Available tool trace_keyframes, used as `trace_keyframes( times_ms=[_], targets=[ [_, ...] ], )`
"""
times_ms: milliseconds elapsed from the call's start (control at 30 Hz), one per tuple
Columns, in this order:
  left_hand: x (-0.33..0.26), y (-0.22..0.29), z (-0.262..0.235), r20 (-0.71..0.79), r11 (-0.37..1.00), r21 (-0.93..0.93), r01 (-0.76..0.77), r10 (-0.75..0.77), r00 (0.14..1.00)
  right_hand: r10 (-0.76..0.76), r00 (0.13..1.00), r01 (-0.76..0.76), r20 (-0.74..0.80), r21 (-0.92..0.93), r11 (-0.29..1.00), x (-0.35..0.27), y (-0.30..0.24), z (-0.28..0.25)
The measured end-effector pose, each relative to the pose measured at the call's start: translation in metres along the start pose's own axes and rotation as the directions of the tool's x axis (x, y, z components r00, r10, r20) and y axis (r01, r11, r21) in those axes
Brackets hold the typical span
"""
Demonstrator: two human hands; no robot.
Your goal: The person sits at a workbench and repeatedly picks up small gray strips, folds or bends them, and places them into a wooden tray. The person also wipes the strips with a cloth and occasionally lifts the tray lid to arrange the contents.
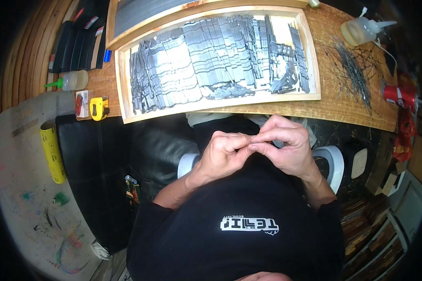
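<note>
Black shirt fabric (pixel 239 234) fills the bottom of my view, and just above it both my hands meet in front of my chest. Left hand (pixel 222 157) and right hand (pixel 286 147) are pressed fingertip to fingertip, the thumbs and forefingers of the 2 pinched together on something so small I cannot tell what it is; if a piece is there, it sits right at the join, hidden between the pads. Its long axis I cannot make out either. Neither hand is nearer to it than the other: they share the pinch.

Ahead of my knuckles, across the edge of the wooden bench (pixel 351 105), lies the wooden tray (pixel 126 100) packed with grey metal strips (pixel 211 56), well apart from my fingers. To its right lies a loose heap of thin dark wires (pixel 356 70), with a squeeze bottle (pixel 361 29) beyond them.
</note>
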State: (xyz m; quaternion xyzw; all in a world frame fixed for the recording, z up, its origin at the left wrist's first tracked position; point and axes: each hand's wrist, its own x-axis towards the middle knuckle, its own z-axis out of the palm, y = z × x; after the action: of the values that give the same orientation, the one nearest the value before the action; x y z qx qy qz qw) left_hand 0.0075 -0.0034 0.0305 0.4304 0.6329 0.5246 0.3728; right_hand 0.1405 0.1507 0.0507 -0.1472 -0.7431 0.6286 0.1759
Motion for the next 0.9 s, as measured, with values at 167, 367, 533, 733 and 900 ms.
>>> trace_keyframes(
  times_ms=[167,367,533,733,900],
  targets=[
    [0.005,-0.005,-0.004,0.051,0.999,-0.041,-0.017,0.019,0.999,0.010,0.999,-0.010,-0.033,0.008,1.000,-0.006,0.002,0.004],
    [0.006,-0.009,-0.011,0.135,0.997,-0.037,0.062,-0.057,0.989,0.065,0.995,-0.064,-0.077,0.021,0.998,-0.008,0.000,0.010],
    [0.006,-0.011,-0.009,0.127,0.997,-0.033,0.063,-0.059,0.990,0.065,0.996,-0.064,-0.067,0.016,0.998,-0.009,0.003,0.009],
    [0.008,-0.003,-0.007,0.065,1.000,-0.001,-0.003,0.003,0.998,0.016,0.998,-0.017,-0.067,-0.013,1.000,-0.010,0.005,0.009],
    [0.009,-0.002,-0.010,0.094,0.999,0.036,-0.032,0.029,0.995,-0.016,0.997,0.013,-0.069,-0.046,0.999,-0.010,0.006,0.009]
  ],
)
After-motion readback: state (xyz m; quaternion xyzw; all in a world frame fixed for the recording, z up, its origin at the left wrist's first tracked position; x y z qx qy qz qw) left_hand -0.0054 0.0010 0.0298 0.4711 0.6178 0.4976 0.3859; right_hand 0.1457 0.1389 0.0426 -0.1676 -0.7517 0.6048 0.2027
